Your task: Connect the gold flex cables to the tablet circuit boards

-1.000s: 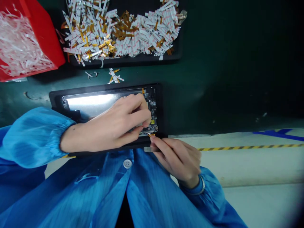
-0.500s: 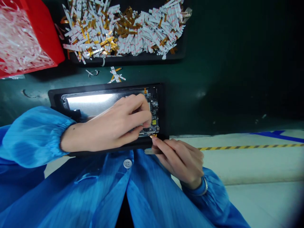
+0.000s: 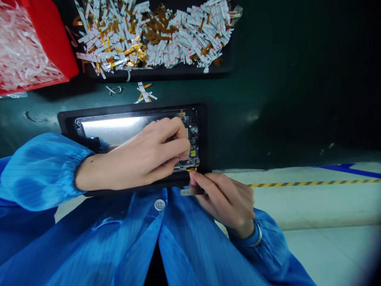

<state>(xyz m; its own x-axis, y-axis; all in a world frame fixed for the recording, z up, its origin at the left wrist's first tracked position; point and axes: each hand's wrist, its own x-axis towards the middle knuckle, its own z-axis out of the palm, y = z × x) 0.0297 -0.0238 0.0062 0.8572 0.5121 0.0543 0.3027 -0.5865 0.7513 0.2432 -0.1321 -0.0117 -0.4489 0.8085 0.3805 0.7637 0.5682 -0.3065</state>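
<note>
An opened tablet [image 3: 116, 126] lies in a black tray-like holder [image 3: 67, 121], its silver panel at left and its circuit board [image 3: 193, 137] at right. My left hand [image 3: 143, 155] rests across it, fingers curled together over the board's left edge; whatever is between the fingertips is hidden. Below the board's lower right corner, my right hand [image 3: 224, 198] has thumb and index finger closed at a small orange flex cable [image 3: 191, 169]. A flat metal tool [image 3: 187, 192], apparently the blunt end of tweezers, sticks out leftward from under my right fingers.
Behind the tablet, a black tray [image 3: 178, 74] holds a heap of white and orange flex strips [image 3: 178, 43]. A few loose strips [image 3: 145, 93] lie before it. At far left stands a red bin [image 3: 64, 51] with pale film scraps. The table's front edge runs right of the holder.
The view has shifted very slightly. My right fingertips show more of the orange flex cable beside them; my left hand stays in place on the tablet.
</note>
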